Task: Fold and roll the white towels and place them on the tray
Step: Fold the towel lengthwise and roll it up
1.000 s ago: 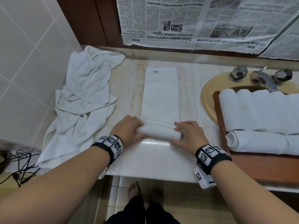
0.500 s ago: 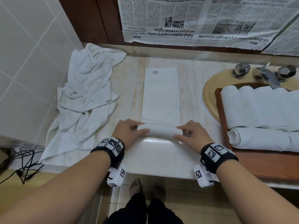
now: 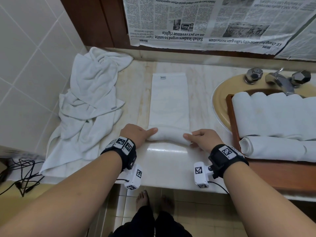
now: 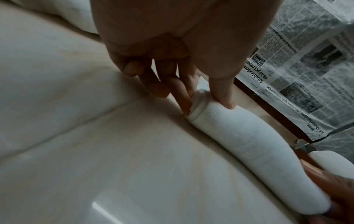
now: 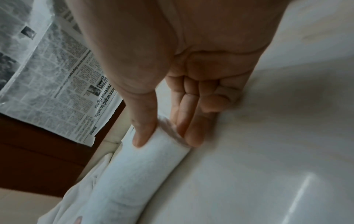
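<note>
Head view: long folded white towel point(image 3: 169, 103) lies lengthwise on the pale marble bench point(image 3: 167, 161), its near end rolled into a tube. Left hand point(image 3: 136, 135) pinches the tube's left end, thumb on top, fingers point(image 4: 180, 91) behind; right hand point(image 3: 203, 139) pinches the right end likewise. Crumpled white towel heap point(image 3: 89, 108) lies left, just beside. Brown wooden tray point(image 3: 280, 175) sits right, over the yellow sink point(image 3: 220, 100), holding rolled white towels point(image 3: 273, 117). Newspaper sheets point(image 3: 205, 23) cover the wall behind.
</note>
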`<control>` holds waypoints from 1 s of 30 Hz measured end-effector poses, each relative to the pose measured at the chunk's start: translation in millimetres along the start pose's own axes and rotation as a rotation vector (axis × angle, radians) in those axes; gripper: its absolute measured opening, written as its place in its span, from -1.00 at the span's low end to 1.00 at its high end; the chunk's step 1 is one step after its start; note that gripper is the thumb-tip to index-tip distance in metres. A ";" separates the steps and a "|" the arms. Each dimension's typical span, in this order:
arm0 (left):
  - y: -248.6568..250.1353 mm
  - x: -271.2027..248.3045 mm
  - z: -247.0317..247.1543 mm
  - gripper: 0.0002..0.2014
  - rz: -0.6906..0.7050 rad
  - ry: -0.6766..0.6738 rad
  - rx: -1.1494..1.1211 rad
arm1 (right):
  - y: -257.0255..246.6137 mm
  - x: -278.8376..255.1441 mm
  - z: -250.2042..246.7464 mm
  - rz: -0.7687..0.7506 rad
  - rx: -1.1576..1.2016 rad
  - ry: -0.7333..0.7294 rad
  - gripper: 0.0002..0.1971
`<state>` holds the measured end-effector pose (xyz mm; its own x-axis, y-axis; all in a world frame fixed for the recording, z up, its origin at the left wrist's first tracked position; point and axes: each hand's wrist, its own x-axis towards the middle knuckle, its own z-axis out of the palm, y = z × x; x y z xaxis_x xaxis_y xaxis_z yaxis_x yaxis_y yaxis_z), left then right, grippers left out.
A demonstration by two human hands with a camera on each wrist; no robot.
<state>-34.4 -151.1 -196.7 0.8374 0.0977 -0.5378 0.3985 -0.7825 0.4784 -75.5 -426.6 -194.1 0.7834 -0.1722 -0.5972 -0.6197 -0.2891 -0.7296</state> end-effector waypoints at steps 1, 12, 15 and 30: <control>4.6 1.8 -0.9 -0.27 -0.008 0.000 0.071 | -2.3 2.1 0.1 0.009 0.000 0.006 -0.58; 25.5 0.6 4.9 -0.57 0.018 0.250 0.011 | -12.9 1.7 15.5 -0.107 -0.081 0.174 -0.78; 27.3 -9.9 6.3 -0.71 0.182 0.284 0.053 | -9.5 -10.0 19.2 -0.196 -0.144 0.237 -0.94; -6.3 -2.7 7.2 -0.44 0.517 0.170 0.383 | 16.7 -6.3 9.7 -0.437 -0.539 0.120 -0.47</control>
<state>-41.8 -150.9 -203.3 0.9449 -0.2778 -0.1733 -0.2050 -0.9147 0.3484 -91.3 -421.2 -205.7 0.9743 -0.0277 -0.2236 -0.1618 -0.7766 -0.6089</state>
